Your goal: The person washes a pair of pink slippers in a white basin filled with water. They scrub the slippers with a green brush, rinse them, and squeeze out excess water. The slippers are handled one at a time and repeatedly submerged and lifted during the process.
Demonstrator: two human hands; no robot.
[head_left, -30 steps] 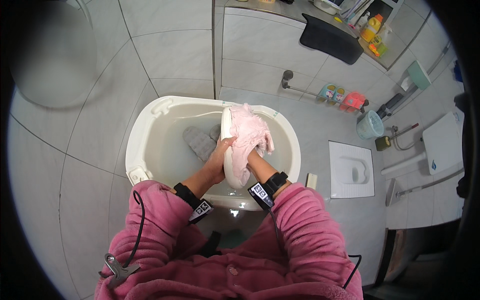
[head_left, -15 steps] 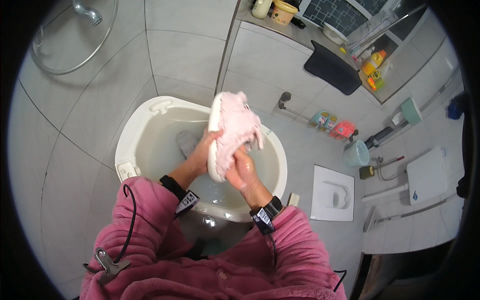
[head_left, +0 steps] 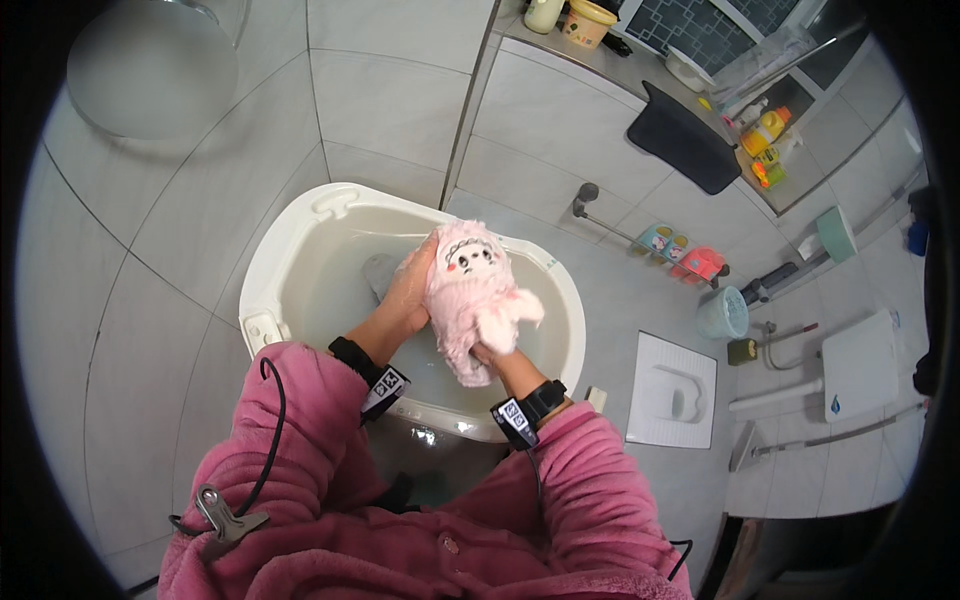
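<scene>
A fluffy pink slipper (head_left: 463, 300) with a cartoon face and floppy pale ears is held over the basin, its face side turned up. My left hand (head_left: 410, 292) grips the slipper along its left side, with the fingers partly behind it. At its near end is my right hand (head_left: 497, 364), closed on the slipper; most of its fingers are hidden by the plush. Below stands a white plastic tub (head_left: 262, 265) holding cloudy water. A grey oblong thing (head_left: 378, 274) lies in the water beside my left hand, partly covered by it.
Grey tiled walls surround the tub. At right are a squat toilet (head_left: 672, 390), a light blue bin (head_left: 722, 313) and a wall rack with pink slippers (head_left: 698, 265). Bottles (head_left: 766, 130) and a yellow tub (head_left: 588, 22) stand on the ledge. A blurred round thing (head_left: 150, 68) shows at upper left.
The slipper has been turned, so its face and ears now show and its white sole edge is hidden. Both hands have shifted their hold. The view has moved slightly.
</scene>
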